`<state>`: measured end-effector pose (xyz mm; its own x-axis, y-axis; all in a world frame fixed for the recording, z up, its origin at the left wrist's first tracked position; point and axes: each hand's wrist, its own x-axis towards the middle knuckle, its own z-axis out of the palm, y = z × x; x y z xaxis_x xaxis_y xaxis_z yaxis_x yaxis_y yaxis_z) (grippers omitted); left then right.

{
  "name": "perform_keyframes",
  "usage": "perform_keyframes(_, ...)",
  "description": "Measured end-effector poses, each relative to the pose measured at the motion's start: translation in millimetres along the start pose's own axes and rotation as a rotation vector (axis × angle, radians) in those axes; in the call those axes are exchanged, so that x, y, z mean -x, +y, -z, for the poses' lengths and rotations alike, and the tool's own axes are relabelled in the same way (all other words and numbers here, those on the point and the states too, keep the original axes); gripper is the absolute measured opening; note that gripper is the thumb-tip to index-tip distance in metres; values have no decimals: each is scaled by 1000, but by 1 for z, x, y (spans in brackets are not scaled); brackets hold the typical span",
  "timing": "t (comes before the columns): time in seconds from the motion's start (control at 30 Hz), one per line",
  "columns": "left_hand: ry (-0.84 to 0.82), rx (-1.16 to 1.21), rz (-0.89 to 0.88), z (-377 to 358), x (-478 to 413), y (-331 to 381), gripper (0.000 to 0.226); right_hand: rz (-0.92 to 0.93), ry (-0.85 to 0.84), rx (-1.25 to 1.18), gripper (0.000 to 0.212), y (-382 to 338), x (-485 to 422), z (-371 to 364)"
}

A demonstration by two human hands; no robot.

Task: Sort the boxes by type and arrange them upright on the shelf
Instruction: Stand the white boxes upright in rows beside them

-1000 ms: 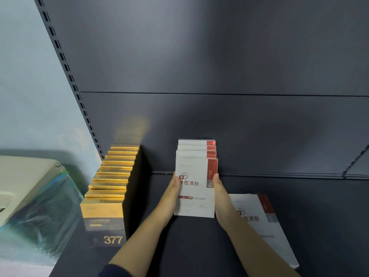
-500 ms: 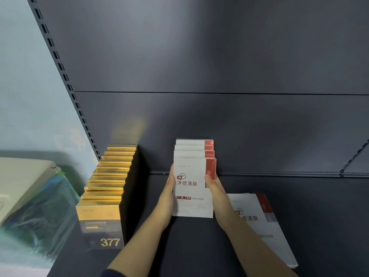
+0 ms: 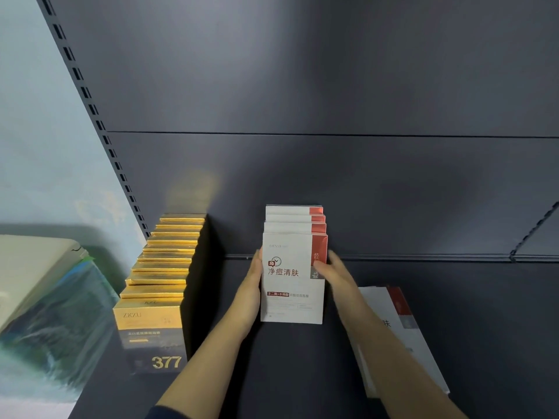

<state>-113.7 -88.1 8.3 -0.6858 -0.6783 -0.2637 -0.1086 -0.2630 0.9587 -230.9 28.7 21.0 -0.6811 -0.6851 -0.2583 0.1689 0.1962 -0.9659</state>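
Observation:
A row of several white boxes with red corners stands upright in the middle of the dark shelf. My left hand presses flat against the left side of the front box. My right hand, blurred, touches that box's right edge, with its thumb over the front near the red corner. Left of these stands a row of several gold and black boxes, the front one marked 377. Two or more white boxes lie flat on the shelf at the right, partly hidden by my right forearm.
The shelf's dark back panel rises right behind both rows. A slotted upright runs along the left side. A beige object wrapped in plastic sits left of the shelf. A shelf bracket is at the far right.
My right hand slid from the front white box's right side up to its upper right corner, thumb now on the front. The left hand stays against the left side.

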Motion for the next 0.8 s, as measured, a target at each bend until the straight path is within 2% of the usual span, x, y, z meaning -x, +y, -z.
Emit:
perform_keyframes(0.07, 118, -32, -33, 3, 3, -3, 56, -6, 148, 116, 65, -9, 9, 19)
perform_keyframes(0.13, 252, -87, -118, 2, 17, -15, 47, -4, 246, 286, 57, -10, 20, 42)
perform_keyframes(0.23, 461, -178, -355, -6, 49, -29, 30, -51, 280, 498, 46, 0, 30, 73)
perform_keyframes(0.3, 500, -205, -472, -14, 62, -31, 31, -103, 329, 619, 49, 6, 35, 83)
perform_keyframes(0.4, 311, -257, -552, -35, 71, -30, 24, -200, 410, 729, 70, 17, 41, 98)
perform_keyframes(0.5, 55, -310, -368, -66, 78, -33, 32, -311, 337, 706, 91, 31, 51, 110)
perform_keyframes(0.57, -105, -402, -189, -88, 81, -43, 28, -312, 304, 678, 78, 37, 57, 120)
perform_keyframes(0.67, -202, -498, -144, -111, 90, -57, 26, -308, 281, 590, 51, 39, 62, 137)
perform_keyframes(0.8, -180, -239, -67, -134, 102, -61, 24, -328, 273, 447, 52, 38, 68, 154)
